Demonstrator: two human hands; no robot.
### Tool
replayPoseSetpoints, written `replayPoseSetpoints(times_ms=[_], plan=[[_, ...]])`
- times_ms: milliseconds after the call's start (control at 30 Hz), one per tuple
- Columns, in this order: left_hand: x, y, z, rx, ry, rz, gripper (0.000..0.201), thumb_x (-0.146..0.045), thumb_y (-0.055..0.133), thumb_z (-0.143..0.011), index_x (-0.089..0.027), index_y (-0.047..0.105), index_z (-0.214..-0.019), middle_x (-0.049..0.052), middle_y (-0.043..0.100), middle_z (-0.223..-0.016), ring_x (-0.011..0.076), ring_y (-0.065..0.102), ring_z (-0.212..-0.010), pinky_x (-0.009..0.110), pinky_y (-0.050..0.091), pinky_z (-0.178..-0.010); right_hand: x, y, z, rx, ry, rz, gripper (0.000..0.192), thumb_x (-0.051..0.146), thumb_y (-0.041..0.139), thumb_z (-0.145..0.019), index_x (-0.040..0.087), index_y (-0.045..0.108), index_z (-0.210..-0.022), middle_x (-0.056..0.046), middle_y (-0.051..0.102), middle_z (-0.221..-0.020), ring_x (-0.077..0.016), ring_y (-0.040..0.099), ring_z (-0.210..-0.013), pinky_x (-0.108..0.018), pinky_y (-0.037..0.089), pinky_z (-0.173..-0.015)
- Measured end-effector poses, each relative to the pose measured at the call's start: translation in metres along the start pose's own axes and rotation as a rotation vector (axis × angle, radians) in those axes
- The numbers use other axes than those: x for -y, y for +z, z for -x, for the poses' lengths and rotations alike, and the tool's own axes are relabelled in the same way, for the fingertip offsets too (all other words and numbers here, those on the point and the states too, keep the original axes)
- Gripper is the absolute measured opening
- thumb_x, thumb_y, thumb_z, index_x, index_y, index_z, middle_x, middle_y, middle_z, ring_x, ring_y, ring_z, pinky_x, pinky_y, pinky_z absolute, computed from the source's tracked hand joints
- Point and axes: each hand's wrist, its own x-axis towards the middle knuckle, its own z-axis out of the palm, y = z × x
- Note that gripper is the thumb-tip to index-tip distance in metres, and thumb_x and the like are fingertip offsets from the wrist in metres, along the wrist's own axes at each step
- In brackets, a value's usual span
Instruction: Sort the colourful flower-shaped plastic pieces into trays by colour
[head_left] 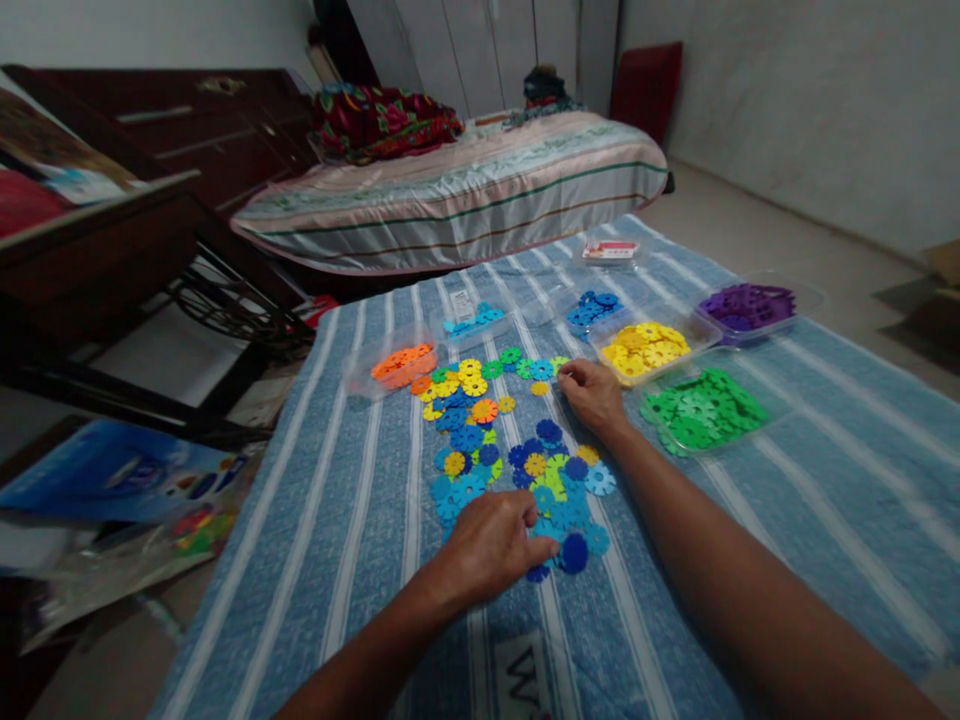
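Note:
Notched plastic snowflake discs, the interlocking building kind, lie across the blue striped cloth in several colours. My right hand (596, 395) is at the far right end of a row of discs, its fingers pinched together at a yellow-green snowflake disc (559, 366). Beside that one is a light blue disc (541, 370). My left hand (491, 540) hovers over or rests on the nearer pile of light blue discs (566, 505); its thumb and forefinger are apart, with nothing visible held. A dark blue disc (575, 552) lies just right of its thumb.
Clear plastic tubs surround the discs: orange (405, 366), light blue (474, 320), blue (594, 308), yellow (646, 347), green (705, 408) and purple (746, 306) pieces. A lid with a label (611, 252) lies at the back. Beyond stands a bed (465, 200).

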Motion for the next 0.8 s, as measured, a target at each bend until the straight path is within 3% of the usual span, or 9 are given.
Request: replayPoseSetpoints(times_ms=[200, 433, 633, 800], plan=[[-0.009, 0.002, 0.006, 0.042, 0.034, -0.23, 0.023, -0.038, 0.062, -0.075, -0.019, 0.059, -0.088, 0.006, 0.065, -0.084, 0.0235, 0.06, -0.078, 0.03, 0.034, -0.063, 0.002, -0.001, 0.001, -0.01, -0.021, 0.014, 0.025, 0.033, 0.051, -0.077, 0.02, 0.072, -0.08, 0.001, 0.06, -0.063, -0.0155, 0.052, -0.061, -0.026, 0.038, -0.062], [-0.001, 0.007, 0.004, 0.029, 0.062, -0.19, 0.014, -0.034, 0.059, -0.079, -0.02, 0.057, -0.08, 0.006, 0.065, -0.084, 0.0226, 0.06, -0.081, 0.029, 0.037, -0.068, 0.003, -0.002, 0.001, 0.006, 0.001, 0.018, 0.023, 0.032, 0.052, -0.077, 0.021, 0.072, -0.08, 0.001, 0.061, -0.064, -0.0162, 0.054, -0.063, -0.026, 0.039, -0.062], [0.01, -0.002, 0.002, -0.014, 0.168, 0.095, 0.031, -0.038, 0.047, -0.087, -0.019, 0.043, -0.062, -0.001, 0.053, -0.064, 0.0133, 0.049, -0.062, 0.026, 0.031, -0.059, 0.002, -0.002, 0.001, 0.009, -0.01, 0.008, 0.024, 0.032, 0.051, -0.077, 0.021, 0.072, -0.08, 0.001, 0.06, -0.063, -0.0163, 0.054, -0.063, -0.026, 0.039, -0.062], [0.026, -0.009, -0.007, 0.085, 0.013, 0.549, 0.033, -0.046, 0.053, -0.08, -0.019, 0.048, -0.062, -0.002, 0.056, -0.061, 0.0088, 0.044, -0.049, 0.023, 0.032, -0.05, 0.002, -0.001, 0.001, -0.003, -0.02, 0.008, 0.023, 0.032, 0.051, -0.077, 0.021, 0.072, -0.079, 0.001, 0.06, -0.062, -0.0164, 0.055, -0.062, -0.026, 0.039, -0.062]])
